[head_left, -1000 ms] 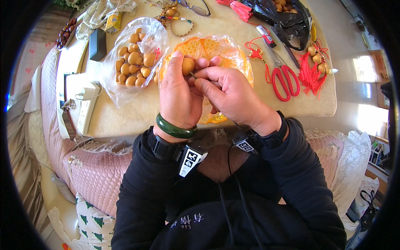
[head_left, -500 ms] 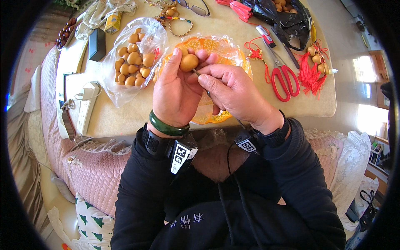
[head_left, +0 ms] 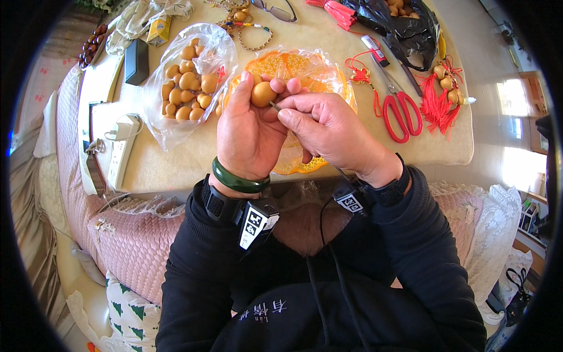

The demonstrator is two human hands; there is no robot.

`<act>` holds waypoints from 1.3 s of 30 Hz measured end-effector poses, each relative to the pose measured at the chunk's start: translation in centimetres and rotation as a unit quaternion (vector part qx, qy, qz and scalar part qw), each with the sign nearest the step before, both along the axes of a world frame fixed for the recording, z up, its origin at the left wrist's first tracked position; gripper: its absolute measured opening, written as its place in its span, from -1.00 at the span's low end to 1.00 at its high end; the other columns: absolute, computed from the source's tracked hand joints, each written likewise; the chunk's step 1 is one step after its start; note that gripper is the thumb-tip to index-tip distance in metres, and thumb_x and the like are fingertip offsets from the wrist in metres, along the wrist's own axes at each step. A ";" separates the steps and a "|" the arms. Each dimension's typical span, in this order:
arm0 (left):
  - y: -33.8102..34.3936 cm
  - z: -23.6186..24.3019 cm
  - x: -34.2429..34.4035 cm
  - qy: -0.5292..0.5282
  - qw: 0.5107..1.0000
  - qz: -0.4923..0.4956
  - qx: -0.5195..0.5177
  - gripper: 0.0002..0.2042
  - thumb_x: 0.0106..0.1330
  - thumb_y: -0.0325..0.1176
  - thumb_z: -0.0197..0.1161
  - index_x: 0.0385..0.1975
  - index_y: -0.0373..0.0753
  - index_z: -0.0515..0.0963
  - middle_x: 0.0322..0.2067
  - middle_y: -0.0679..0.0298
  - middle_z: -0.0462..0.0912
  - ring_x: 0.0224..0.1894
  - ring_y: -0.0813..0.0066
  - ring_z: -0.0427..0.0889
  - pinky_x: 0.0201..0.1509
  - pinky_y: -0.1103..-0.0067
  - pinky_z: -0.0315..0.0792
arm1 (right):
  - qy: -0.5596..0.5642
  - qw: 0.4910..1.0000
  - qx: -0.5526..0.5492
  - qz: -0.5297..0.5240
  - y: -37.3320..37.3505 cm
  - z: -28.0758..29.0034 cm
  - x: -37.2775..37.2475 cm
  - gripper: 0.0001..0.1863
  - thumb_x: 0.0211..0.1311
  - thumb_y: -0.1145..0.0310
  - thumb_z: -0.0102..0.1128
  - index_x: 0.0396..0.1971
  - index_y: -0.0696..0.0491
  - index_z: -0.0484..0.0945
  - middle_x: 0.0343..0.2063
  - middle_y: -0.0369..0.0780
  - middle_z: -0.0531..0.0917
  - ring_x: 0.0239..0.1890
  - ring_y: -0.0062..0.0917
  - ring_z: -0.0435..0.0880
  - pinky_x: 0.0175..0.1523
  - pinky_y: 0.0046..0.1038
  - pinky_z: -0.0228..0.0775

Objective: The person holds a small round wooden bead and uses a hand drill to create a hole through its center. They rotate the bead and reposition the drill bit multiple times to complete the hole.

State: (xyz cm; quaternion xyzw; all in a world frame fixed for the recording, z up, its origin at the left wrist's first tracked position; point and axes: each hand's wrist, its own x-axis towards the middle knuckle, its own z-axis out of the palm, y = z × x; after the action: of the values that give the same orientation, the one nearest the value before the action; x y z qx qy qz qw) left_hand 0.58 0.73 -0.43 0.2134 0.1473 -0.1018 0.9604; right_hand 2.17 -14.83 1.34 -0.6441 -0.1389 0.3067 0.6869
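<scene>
My left hand (head_left: 249,135) is closed around a small brown gourd (head_left: 263,94), its rounded body showing between thumb and fingers. My right hand (head_left: 334,132) pinches a thin tool (head_left: 274,106) whose tip touches the gourd's surface; a dark length behind that hand may be its handle or a cord. Both hands are over an orange perforated tray (head_left: 275,58) covered with clear plastic. To the left lies a clear bag (head_left: 158,129) of several brown gourds (head_left: 187,82). A green bangle (head_left: 240,183) circles my left wrist.
Red-handled scissors (head_left: 397,120), red tassels (head_left: 441,117) and a black bag (head_left: 410,41) occupy the table's right (head_left: 446,146). A white power strip (head_left: 122,152) and dark box (head_left: 136,63) are at left. Glasses (head_left: 275,12) and bead strings (head_left: 252,38) lie at the back.
Since a second ago my left hand has shifted slightly left and turned, showing more of the gourd. My right hand has moved a little, still pinching the thin tool at the gourd.
</scene>
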 end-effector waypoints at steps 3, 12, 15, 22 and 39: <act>-0.3 -0.2 -0.1 0.010 0.999 0.033 0.017 -0.67 0.56 -0.11 -0.13 -0.26 -0.24 0.42 -0.31 0.23 0.59 -0.07 0.21 0.63 0.16 0.22 0.51 | -0.008 1.000 0.001 0.007 0.0 0.0 0.1 -0.77 0.44 0.34 0.03 -0.25 0.20 0.59 -0.57 -0.35 0.55 -0.64 -0.74 0.51 -0.58 -0.63 0.42; 0.7 0.0 0.5 -0.025 0.997 0.049 0.051 -0.67 0.57 -0.09 -0.15 -0.26 -0.22 0.40 -0.33 0.23 0.58 -0.10 0.21 0.64 0.05 0.23 0.53 | 0.037 0.999 0.017 0.029 -0.3 -0.2 0.1 -0.74 0.46 0.32 0.04 -0.20 0.21 0.60 -0.58 -0.36 0.56 -0.64 -0.74 0.50 -0.56 -0.64 0.42; 1.2 -0.5 0.6 -0.043 0.997 0.038 0.042 -0.65 0.58 -0.09 -0.18 -0.25 -0.24 0.42 -0.29 0.21 0.60 -0.05 0.21 0.63 0.11 0.27 0.50 | 0.040 0.999 0.026 -0.007 -0.1 -0.3 0.2 -0.74 0.46 0.32 0.04 -0.16 0.21 0.60 -0.56 -0.35 0.56 -0.63 -0.75 0.51 -0.55 -0.65 0.42; 0.3 -0.9 0.4 0.019 0.999 0.006 0.039 -0.60 0.58 -0.08 -0.20 -0.21 -0.28 0.46 -0.23 0.13 0.63 0.00 0.15 0.63 0.18 0.21 0.48 | 0.005 1.000 0.005 0.006 -0.1 -0.3 0.2 -0.76 0.46 0.32 0.04 -0.18 0.19 0.60 -0.52 -0.34 0.59 -0.61 -0.75 0.52 -0.56 -0.65 0.43; 0.0 0.0 0.0 -0.008 0.997 -0.024 0.069 -0.58 0.58 -0.07 -0.23 -0.24 -0.31 0.44 -0.26 0.22 0.59 -0.03 0.24 0.63 0.10 0.32 0.53 | 0.003 1.000 0.006 0.002 -0.2 -0.3 0.1 -0.76 0.46 0.33 0.05 -0.22 0.20 0.60 -0.51 -0.34 0.58 -0.61 -0.74 0.54 -0.57 -0.65 0.43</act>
State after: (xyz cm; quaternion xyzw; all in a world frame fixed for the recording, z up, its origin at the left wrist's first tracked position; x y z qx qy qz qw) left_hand 0.60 0.75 -0.43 0.2832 0.1411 -0.1132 0.9418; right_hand 2.26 -14.98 1.08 -0.6387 -0.1398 0.3095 0.6905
